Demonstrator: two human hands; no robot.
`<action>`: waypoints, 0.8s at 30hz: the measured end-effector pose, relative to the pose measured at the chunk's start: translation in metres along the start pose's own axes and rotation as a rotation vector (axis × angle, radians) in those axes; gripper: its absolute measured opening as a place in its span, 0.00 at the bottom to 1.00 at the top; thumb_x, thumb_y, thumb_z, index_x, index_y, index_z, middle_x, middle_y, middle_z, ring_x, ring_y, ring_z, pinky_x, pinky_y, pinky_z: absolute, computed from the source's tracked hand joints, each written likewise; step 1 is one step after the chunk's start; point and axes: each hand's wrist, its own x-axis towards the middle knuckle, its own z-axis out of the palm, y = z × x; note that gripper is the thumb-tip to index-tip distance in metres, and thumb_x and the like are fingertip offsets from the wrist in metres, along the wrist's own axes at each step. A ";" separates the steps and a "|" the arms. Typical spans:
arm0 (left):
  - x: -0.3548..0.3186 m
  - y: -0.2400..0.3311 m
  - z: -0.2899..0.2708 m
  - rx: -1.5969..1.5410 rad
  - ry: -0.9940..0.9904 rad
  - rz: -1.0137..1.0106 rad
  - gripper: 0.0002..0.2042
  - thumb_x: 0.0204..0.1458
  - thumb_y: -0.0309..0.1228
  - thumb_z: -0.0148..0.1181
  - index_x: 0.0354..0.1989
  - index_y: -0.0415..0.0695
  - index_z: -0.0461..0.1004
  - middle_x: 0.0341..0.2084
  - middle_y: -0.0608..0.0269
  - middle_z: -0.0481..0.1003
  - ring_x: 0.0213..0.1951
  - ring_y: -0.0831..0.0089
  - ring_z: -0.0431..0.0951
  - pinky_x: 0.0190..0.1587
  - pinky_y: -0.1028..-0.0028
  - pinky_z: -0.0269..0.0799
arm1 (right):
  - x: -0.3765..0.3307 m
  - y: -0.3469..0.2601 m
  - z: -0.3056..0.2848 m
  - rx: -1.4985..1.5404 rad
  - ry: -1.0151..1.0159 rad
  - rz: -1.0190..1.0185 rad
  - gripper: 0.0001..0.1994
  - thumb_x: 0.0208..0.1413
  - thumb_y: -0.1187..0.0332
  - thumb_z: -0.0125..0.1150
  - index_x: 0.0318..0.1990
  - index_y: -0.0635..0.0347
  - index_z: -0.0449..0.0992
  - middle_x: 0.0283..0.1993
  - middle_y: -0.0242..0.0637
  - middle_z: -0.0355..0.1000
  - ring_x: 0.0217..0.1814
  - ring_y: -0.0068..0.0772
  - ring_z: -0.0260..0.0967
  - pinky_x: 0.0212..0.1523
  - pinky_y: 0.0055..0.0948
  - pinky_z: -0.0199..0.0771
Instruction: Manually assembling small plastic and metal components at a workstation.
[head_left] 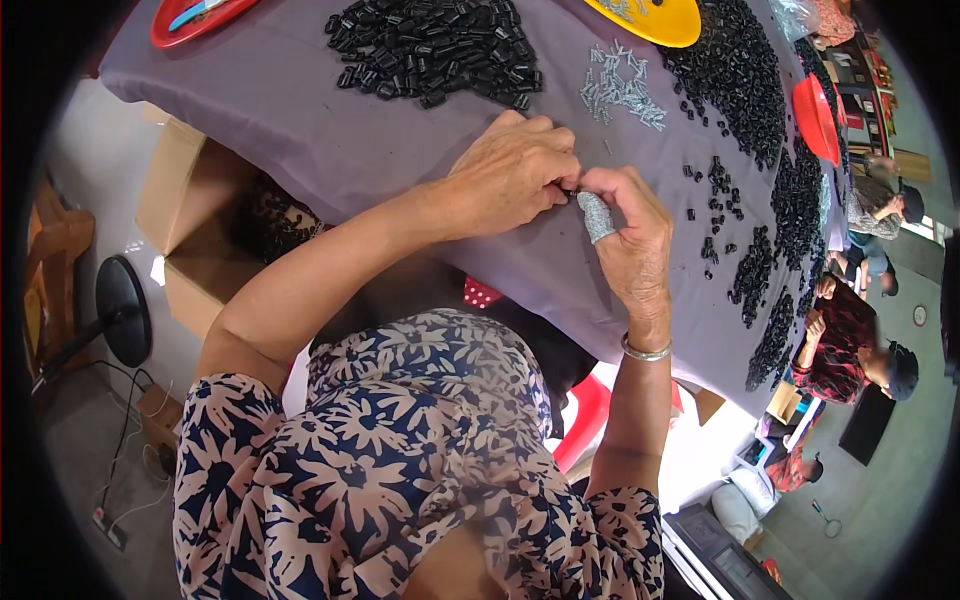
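My left hand [520, 170] and my right hand [628, 225] meet over the front part of the cloth-covered table. Both are closed, fingertips pressed together around a small dark piece [571, 193] that is mostly hidden. Silvery tape [597, 217] wraps my right thumb. Just beyond my fingers lies a loose pile of small silver screws or pins [622, 88]. A large heap of black plastic parts [435, 50] is farther back on the left. Smaller black pieces [722, 190] are scattered to the right of my right hand.
A grey-purple cloth [300, 105] covers the table. A yellow plate [660, 22] and a red plate [200, 25] stand at the back; a red bowl [815, 120] is at the far right. An open cardboard box [185, 190] sits below the left edge. Other people work along the right.
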 end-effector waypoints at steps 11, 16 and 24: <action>0.003 -0.001 0.002 0.011 -0.016 0.001 0.05 0.42 0.26 0.67 0.28 0.47 0.77 0.29 0.68 0.72 0.41 0.67 0.73 0.46 0.65 0.62 | 0.018 -0.020 -0.009 -0.299 -0.155 -0.210 0.20 0.45 0.88 0.57 0.47 0.62 0.65 0.35 0.44 0.72 0.38 0.48 0.72 0.38 0.41 0.71; 0.004 -0.004 0.007 -0.002 0.022 0.026 0.04 0.43 0.25 0.65 0.28 0.45 0.77 0.31 0.66 0.74 0.41 0.66 0.73 0.46 0.65 0.62 | 0.018 -0.025 -0.001 -0.296 -0.135 -0.193 0.17 0.45 0.88 0.53 0.43 0.63 0.63 0.35 0.49 0.71 0.40 0.56 0.71 0.40 0.47 0.70; 0.006 -0.008 0.005 0.003 -0.001 0.039 0.07 0.40 0.25 0.65 0.30 0.42 0.78 0.29 0.65 0.73 0.38 0.64 0.72 0.44 0.64 0.62 | 0.017 -0.018 0.001 -0.245 -0.062 -0.105 0.18 0.45 0.86 0.54 0.45 0.64 0.63 0.36 0.55 0.72 0.41 0.62 0.70 0.38 0.50 0.69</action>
